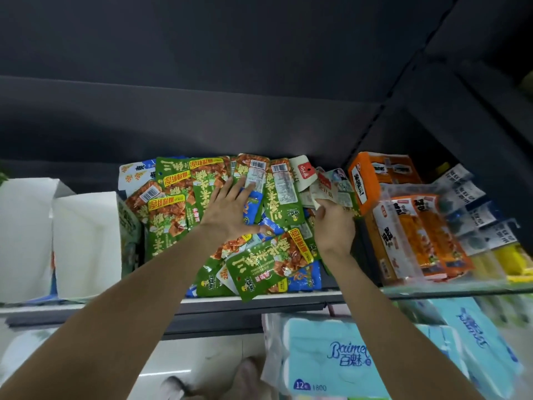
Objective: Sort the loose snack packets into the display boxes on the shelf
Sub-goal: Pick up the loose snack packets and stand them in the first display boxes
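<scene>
The left hand (pixel 230 209) is lying flat, fingers spread, pressing on the heap of green snack packets (pixel 207 197) piled loose on the shelf (pixel 259 306). The right hand (pixel 334 223) is pinching a pale packet (pixel 331 189) just beside the orange display box (pixel 375 180). White boxes (pixel 86 241) are standing at the left.

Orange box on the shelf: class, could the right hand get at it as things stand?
Probably yes. The right hand is just beside the orange box with nothing between them, but it already grips some pale packets, so it would need to free itself first.
</scene>
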Demonstrator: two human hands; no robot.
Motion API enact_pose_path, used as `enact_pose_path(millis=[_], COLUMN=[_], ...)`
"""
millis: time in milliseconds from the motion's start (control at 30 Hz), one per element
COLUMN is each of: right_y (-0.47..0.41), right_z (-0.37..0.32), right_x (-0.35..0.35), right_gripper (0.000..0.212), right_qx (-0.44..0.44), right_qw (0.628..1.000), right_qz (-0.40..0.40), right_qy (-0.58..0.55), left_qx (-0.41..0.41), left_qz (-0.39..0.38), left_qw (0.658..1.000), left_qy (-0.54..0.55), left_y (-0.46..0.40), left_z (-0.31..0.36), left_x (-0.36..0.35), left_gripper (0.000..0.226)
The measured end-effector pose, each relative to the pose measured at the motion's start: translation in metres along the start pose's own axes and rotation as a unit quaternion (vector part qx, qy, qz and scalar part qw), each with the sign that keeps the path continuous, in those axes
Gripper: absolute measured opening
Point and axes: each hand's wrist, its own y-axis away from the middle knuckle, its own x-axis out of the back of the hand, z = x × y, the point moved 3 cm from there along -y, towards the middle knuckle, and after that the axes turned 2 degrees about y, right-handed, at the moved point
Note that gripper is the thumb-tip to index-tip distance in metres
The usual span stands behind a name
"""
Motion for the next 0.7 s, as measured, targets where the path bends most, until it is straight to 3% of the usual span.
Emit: enact_pose_path(millis=[167,267,300,367,433,500,567,633,700], right_y=[0.022,0.026,0.028,0.034,0.042,0.051,0.056,0.055,0.055], right_z=[-0.007,-0.027,-0.036,-0.055,-0.072,-0.087,-0.098,-0.107,-0.125], right_x=[0.014,0.020,0.021,0.019,0.014,0.014,0.019,0.023,0.021], right_gripper=[0.024,0.027,0.028,0.026,0.031,0.039,0.030,0.025,0.032], right_qx=[-0.055,0.030,0.069,0.139,0.193,0.206,0.163,0.084,0.029], right_qw=[0.989,0.983,0.979,0.971,0.958,0.939,0.927,0.927,0.927], right_qz=[0.084,0.105,0.102,0.070,-0.014,-0.067,-0.029,0.026,-0.021], right_qy=[-0.108,-0.146,-0.160,-0.184,-0.212,-0.269,-0.336,-0.363,-0.373], left_qx=[0.004,-0.010,-0.002,0.038,0.078,0.080,0.084,0.094,0.096], left_qz=[-0.029,0.047,0.061,0.035,0.013,0.059,0.106,0.135,0.146], left_qw=[0.998,0.970,0.940,0.833,0.745,0.751,0.765,0.753,0.733], left_qy=[0.061,0.237,0.336,0.551,0.663,0.653,0.629,0.637,0.658], left_y=[0.004,0.016,0.020,0.029,0.036,0.044,0.056,0.070,0.087], left_z=[0.003,0.018,0.024,0.034,0.032,0.017,-0.003,-0.027,-0.051], left_x=[0.013,0.037,0.044,0.057,0.064,0.073,0.079,0.086,0.093], left_gripper=[0.092,0.064,0.059,0.059,0.048,0.029,0.027,0.027,0.023])
